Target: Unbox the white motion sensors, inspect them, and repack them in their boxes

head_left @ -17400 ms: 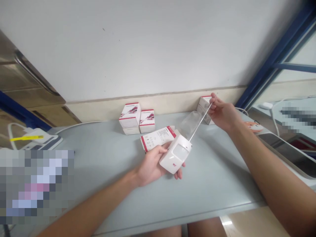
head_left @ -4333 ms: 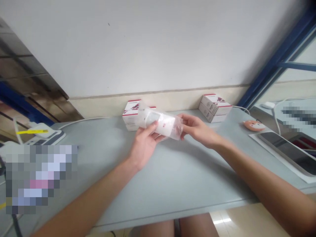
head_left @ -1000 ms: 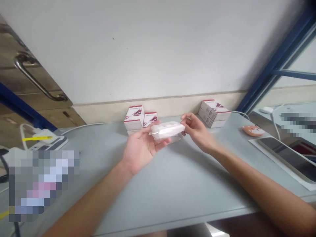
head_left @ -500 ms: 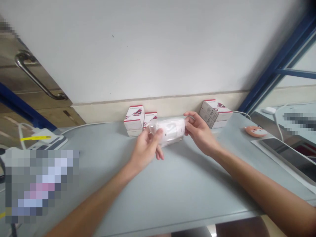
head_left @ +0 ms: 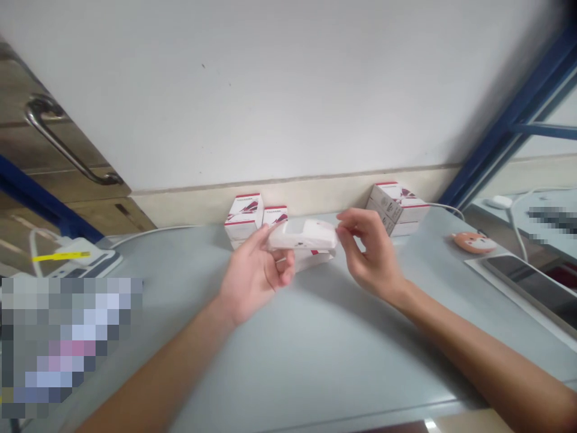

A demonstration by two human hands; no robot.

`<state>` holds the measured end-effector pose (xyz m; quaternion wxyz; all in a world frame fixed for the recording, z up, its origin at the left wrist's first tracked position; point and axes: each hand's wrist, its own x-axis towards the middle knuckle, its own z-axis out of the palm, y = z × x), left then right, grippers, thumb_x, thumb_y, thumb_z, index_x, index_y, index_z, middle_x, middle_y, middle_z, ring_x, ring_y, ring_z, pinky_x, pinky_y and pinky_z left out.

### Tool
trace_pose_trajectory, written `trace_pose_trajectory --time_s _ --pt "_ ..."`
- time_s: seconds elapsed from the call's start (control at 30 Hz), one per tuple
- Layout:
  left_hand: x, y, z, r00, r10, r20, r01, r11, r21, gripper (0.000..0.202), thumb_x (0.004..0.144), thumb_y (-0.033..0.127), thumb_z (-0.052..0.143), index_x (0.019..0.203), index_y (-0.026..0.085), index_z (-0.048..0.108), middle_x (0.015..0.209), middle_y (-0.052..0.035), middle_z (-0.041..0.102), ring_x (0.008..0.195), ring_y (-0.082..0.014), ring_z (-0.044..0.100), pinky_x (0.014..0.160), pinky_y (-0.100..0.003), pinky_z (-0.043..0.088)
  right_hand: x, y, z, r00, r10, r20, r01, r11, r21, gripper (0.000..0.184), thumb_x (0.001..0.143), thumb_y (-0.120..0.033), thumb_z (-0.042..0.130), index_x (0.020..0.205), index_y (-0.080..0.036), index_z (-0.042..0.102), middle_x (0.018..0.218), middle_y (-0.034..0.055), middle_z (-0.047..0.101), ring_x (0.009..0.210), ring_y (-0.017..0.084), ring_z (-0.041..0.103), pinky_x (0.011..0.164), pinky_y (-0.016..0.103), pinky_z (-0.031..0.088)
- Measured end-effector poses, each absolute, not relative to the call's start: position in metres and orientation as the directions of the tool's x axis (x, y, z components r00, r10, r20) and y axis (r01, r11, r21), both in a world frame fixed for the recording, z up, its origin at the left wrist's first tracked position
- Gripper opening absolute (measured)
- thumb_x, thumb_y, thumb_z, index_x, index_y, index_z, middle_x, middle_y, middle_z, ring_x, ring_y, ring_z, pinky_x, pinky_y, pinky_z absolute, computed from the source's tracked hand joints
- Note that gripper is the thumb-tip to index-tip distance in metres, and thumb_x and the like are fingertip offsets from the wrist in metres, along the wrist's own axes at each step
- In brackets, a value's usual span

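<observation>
My left hand (head_left: 256, 273) holds a white motion sensor (head_left: 303, 234) in a clear plastic bag, with the sensor lying across its fingers and thumb. The fingertips of my right hand (head_left: 367, 252) pinch the sensor's right end. Motion blur hides how firmly they grip. Just behind the sensor stand white product boxes with red trim (head_left: 243, 216), a smaller one (head_left: 274, 215) next to them. A printed leaflet with a red mark (head_left: 313, 260) shows below the sensor, partly hidden by it.
A third box (head_left: 399, 210) stands by the wall on the grey table (head_left: 315, 343). To the right are an orange fox-faced object (head_left: 474, 242) and a dark tablet (head_left: 527, 285). A white cable runs along the wall. A pixelated patch covers the lower left.
The sensor has rotated to lie flatter, with less plastic showing. My left hand has turned palm-up beneath it, and my right fingers have shifted to its end.
</observation>
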<state>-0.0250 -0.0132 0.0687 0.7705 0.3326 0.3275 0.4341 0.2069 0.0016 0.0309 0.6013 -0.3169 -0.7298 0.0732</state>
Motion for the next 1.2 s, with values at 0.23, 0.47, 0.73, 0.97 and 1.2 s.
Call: trace_pose_trajectory --time_s 0.23,0.47,0.73,0.97,1.2 --pt "-0.02 -0.012 0.06 0.313 0.95 -0.005 -0.368 0.127 0.921 0.028 0.103 0.048 0.067 0.108 0.02 0.064 0.074 0.0012 0.06 0.061 -0.0109 0.054 0.058 -0.02 0.046 0.206 -0.001 0.031 -0.182 0.543 0.82 0.332 0.819 -0.468 0.032 0.101 -0.005 0.055 0.122 -0.03 0.058 0.101 0.0014 0.069 0.084 0.016 0.069 0.076 0.032 0.06" --pt "-0.019 -0.008 0.056 0.306 0.951 0.035 -0.232 0.039 0.972 0.049 0.104 0.065 0.054 0.103 0.018 0.068 0.089 -0.0045 0.068 0.067 -0.0133 0.052 0.064 -0.026 0.045 0.208 -0.014 0.039 -0.405 0.441 0.801 0.289 0.893 -0.346 0.031 0.1 -0.017 0.068 0.127 -0.028 0.057 0.096 0.0016 0.07 0.074 0.015 0.064 0.067 0.03 0.054" --pt "-0.015 -0.017 0.051 0.332 0.94 -0.073 -0.203 0.147 0.968 0.065 0.103 0.071 0.051 0.137 0.019 0.069 0.118 -0.0108 0.079 0.108 -0.0288 0.073 0.09 -0.035 0.057 0.202 -0.02 0.041 -0.533 0.677 0.508 0.435 0.734 -0.522 0.087 0.088 -0.07 0.076 0.159 -0.036 0.04 0.108 0.0051 0.073 0.071 0.017 0.065 0.062 0.031 0.051" --pt "-0.007 -0.024 0.038 0.29 0.955 -0.062 -0.27 0.144 0.952 0.062 0.104 0.068 0.052 0.154 0.032 0.056 0.133 -0.0082 0.075 0.117 -0.0296 0.072 0.097 -0.042 0.059 0.202 -0.017 0.028 -0.426 0.775 0.467 0.35 0.617 -0.705 0.096 0.082 -0.062 0.086 0.163 -0.039 0.039 0.11 0.0039 0.072 0.07 0.016 0.067 0.065 0.033 0.059" --pt "-0.023 -0.013 0.048 0.272 0.846 0.458 0.4 -0.532 0.746 0.049 0.114 0.051 0.036 0.141 0.024 0.066 0.135 -0.0109 0.068 0.126 -0.0264 0.062 0.111 -0.041 0.049 0.201 -0.012 0.022 -0.303 0.724 0.619 0.265 0.688 -0.675 0.086 0.081 -0.051 0.091 0.157 -0.039 0.052 0.128 0.0063 0.072 0.076 0.017 0.069 0.072 0.037 0.067"
